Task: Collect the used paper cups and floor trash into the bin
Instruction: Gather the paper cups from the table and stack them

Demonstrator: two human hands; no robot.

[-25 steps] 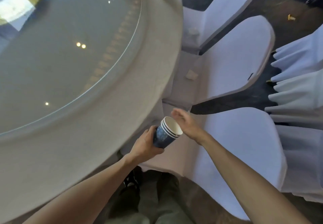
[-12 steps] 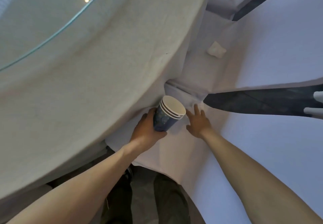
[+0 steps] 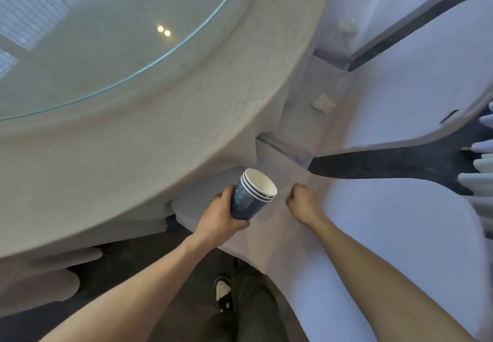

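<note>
White chair seat (image 3: 266, 235) behind blue nested paper cups (image 3: 249, 197), tilted.

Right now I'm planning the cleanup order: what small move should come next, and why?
Probably drop whatever the closed right hand pinched into the stacked blue cups held by the left hand; their mouth is open right beside it. The crumpled tissue on the next chair seat comes after.

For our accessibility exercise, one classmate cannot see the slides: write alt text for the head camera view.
A person's left hand holds a stack of blue paper cups beside a round table, while the right hand is closed just right of the cups, above a white-covered chair seat. A crumpled white scrap lies on the next chair's seat.
</note>
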